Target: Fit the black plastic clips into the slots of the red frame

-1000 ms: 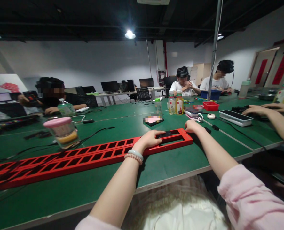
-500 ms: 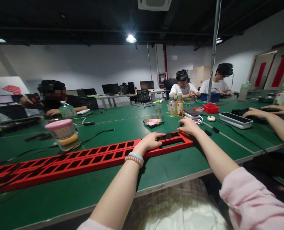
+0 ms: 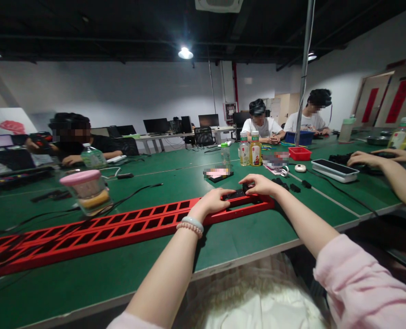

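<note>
A long red frame [image 3: 162, 226] with two rows of rectangular openings lies across the table in front of me. My left hand [image 3: 212, 203] is closed over it near its right end, thumb on the near side, fingertips by a black block [image 3: 236, 194] seated in the frame. My right hand [image 3: 260, 184] pinches a small black block [image 3: 246, 187] just above the frame, right of the seated block; the fingers partly hide it. More loose black blocks [image 3: 295, 188] lie on the table to the right of that hand.
The green table [image 3: 258, 235] also carries a pink-lidded jar [image 3: 86, 194] behind the frame, a black tray [image 3: 218, 175], drink bottles [image 3: 255, 151], a red bin [image 3: 299, 153] and a white-edged case [image 3: 335, 171]. Cables cross the frame's left part. Another person's hands [image 3: 364, 160] work at right.
My right hand has moved left along the frame, toward my left hand, with a small black block now showing at its fingertips. My left hand has stayed in place on the frame.
</note>
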Demonstrator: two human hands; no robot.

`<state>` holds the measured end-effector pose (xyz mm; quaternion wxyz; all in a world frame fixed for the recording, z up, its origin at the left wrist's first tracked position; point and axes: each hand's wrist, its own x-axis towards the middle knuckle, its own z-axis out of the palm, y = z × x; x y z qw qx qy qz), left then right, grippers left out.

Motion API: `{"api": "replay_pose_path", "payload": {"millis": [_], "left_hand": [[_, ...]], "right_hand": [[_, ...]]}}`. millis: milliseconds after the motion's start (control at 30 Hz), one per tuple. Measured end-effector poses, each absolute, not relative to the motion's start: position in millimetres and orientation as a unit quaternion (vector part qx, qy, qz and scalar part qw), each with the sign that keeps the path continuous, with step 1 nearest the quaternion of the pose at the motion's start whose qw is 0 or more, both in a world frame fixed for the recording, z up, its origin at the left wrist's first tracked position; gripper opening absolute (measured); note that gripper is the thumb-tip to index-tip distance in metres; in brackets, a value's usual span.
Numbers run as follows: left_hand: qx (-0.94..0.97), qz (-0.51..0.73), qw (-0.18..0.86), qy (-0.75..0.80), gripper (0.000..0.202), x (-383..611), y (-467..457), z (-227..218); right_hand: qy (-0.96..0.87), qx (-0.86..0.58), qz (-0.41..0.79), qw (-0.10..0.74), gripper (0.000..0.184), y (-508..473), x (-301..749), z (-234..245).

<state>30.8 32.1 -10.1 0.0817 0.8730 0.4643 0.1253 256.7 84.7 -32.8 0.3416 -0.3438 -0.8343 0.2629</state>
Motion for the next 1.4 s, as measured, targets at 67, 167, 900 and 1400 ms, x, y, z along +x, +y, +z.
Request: {"api": "replay_pose_path", "payload": {"millis": [67,167,900,1400], "left_hand": [[0.872,0.125,0.083,0.465,0.053,30.9,32.2,-9.8],[0.871,0.124,0.084,0.468,0.054,30.9,32.1,-9.5],[0.867,0.117,0.084,0.477,0.054,32.0,32.3,-9.1],[0.87,0.121,0.086,0.47,0.055,30.4,34.0,-10.4]], "right_hand": [[-0.829,-0.344,0.285,0.337,0.046,84.6,255.3,-33.1],[-0.826,-0.352,0.288,0.333,0.046,85.5,253.3,-33.5],[-0.838,-0.347,0.285,0.311,0.044,85.9,253.9,-31.1],[-0.839,-0.359,0.291,0.286,0.045,88.0,256.5,-29.6]]}}
